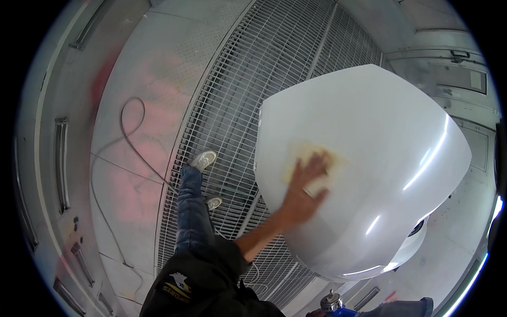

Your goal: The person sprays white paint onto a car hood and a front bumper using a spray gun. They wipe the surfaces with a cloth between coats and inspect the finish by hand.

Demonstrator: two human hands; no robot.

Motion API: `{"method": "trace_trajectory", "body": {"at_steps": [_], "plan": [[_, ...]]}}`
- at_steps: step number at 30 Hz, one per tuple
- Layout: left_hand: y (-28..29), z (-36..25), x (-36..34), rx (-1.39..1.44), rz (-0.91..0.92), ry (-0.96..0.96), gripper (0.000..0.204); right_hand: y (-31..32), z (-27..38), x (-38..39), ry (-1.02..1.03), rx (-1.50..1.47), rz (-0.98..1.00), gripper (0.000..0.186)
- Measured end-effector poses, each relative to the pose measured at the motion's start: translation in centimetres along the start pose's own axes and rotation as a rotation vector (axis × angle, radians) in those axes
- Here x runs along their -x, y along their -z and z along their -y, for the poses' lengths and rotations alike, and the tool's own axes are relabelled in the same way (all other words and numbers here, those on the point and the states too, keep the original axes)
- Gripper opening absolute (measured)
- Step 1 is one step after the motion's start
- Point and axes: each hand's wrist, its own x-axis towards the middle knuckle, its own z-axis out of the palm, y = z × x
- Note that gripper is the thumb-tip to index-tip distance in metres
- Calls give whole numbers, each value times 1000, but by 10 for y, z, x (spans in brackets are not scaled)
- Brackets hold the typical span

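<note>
A large glossy white curved panel (pixel 380 127), shaped like a car hood, stands in front of me to the right. My left hand (pixel 308 185) lies on its left part, palm down, fingers spread and slightly smeared by motion. A thin pale yellow patch (pixel 338 161) shows around and under the fingers; it looks like a cloth pressed flat, but its edges are blurred. At the bottom edge, a blue spray gun (pixel 338 311) with a round silver top is partly cut off. A dark grey-blue shape (pixel 406 308) lies beside it. My right hand does not show.
Metal floor grating (pixel 227 121) runs under my feet and the panel. A thin grey hose (pixel 127 138) loops across the pink-stained floor plates (pixel 145 182) at left. Grey booth walls with long handles (pixel 62 164) rise on the left; a dark round part (pixel 416 228) sits below the panel's right edge.
</note>
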Motion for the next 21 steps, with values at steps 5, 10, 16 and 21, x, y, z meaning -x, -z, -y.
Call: {"method": "trace_trajectory", "body": {"at_steps": [5, 10, 16, 21], "plan": [[19, 137, -3, 216, -379, 430, 48, 17, -11, 15, 94, 48, 36, 72], [22, 213, 40, 524, -328, 910, 79, 28, -24, 21, 99, 38, 32, 75], [-37, 83, 98, 292, -324, 837, 69, 42, -34, 30, 174, 43, -61, 61], [-43, -56, 133, 15, -30, 32, 71, 43, -47, 29, 276, 46, -140, 50]]}}
